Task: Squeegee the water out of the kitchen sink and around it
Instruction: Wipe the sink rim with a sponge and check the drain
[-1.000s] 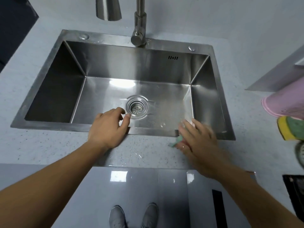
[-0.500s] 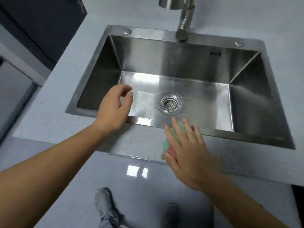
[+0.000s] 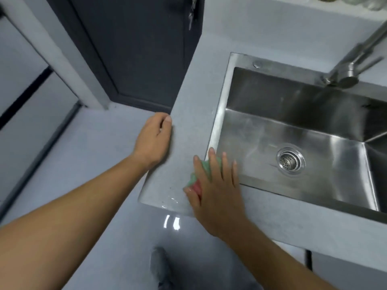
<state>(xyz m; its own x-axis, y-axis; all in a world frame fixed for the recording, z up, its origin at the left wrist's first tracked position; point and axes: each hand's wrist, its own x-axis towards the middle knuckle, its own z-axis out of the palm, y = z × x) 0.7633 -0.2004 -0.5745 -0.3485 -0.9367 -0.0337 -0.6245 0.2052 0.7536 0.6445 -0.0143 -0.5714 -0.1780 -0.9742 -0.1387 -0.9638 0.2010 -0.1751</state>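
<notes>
Right hand [image 3: 217,191] presses a green cloth [image 3: 206,166], fingers [image 3: 215,164] spread flat; left hand [image 3: 154,141] hovers, fingers loosely curled.

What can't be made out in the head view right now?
Head view:
Green-and-pink tool: mostly under the right hand; squeegee or cloth, unclear.
Faucet: spout cut off by the right edge, blurred.
Sink: right side cut off by the frame edge.
Left hand: fingertips curled under; whether it grips the counter edge is unclear.
</notes>
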